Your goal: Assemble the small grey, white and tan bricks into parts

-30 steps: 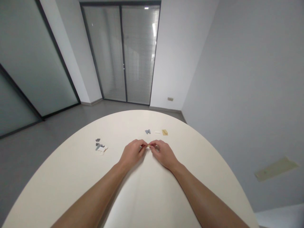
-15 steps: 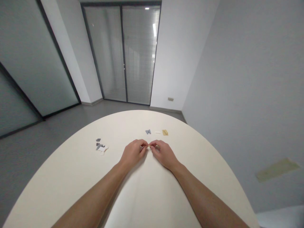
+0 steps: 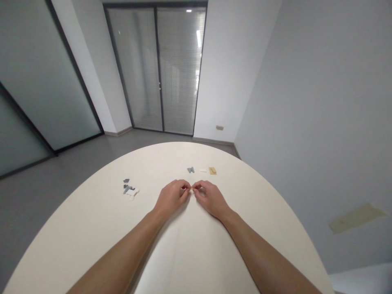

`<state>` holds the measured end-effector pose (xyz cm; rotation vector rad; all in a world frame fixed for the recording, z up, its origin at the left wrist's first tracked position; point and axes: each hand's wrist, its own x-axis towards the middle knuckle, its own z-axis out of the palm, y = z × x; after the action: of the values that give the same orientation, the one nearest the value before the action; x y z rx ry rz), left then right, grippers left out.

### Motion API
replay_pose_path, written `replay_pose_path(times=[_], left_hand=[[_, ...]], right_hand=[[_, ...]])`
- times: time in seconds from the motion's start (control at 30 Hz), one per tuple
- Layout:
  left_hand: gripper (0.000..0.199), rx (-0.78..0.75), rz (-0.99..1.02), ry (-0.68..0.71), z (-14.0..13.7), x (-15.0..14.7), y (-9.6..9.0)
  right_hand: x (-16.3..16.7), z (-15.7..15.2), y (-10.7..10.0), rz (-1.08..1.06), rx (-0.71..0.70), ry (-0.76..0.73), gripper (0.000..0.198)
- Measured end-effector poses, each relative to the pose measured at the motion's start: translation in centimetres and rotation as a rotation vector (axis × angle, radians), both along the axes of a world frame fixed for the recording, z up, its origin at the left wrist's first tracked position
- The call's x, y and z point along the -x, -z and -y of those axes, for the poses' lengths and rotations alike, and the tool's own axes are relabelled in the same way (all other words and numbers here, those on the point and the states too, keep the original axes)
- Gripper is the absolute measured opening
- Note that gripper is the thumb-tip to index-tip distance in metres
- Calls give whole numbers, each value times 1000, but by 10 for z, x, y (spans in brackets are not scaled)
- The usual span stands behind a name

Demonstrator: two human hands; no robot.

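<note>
Forearms (image 3: 122,249) cross the near part of the round table (image 3: 190,253); left hand (image 3: 172,196) and right hand (image 3: 212,199) pinch a tiny yellowish piece (image 3: 191,188) between them, mostly hidden in their grip. Toward the left edge lie grey and white scraps (image 3: 131,191); nearer the far edge, a grey piece (image 3: 190,170), white strip (image 3: 203,170) and yellow square (image 3: 212,170). Glass doors (image 3: 179,94) stand beyond.

Off-white surface (image 3: 190,152), rounded far edge. Near that edge, left to right, spaced apart: notched blue-gray piece (image 3: 190,170), thin white strip (image 3: 203,170), tan square piece (image 3: 212,170). Left side: dark gray piece (image 3: 126,180), then a white flat piece (image 3: 131,192) overlapping gray bits (image 3: 125,190).
</note>
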<state>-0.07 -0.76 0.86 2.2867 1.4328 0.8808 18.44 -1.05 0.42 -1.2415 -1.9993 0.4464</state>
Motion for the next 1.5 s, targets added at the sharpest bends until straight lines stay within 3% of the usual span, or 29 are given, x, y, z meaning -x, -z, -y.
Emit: replay_pose_path(times=[1.5], left_hand=[[15, 19, 38, 45, -2, 1, 2]], right_hand=[[0, -1, 0, 8, 15, 9, 8]])
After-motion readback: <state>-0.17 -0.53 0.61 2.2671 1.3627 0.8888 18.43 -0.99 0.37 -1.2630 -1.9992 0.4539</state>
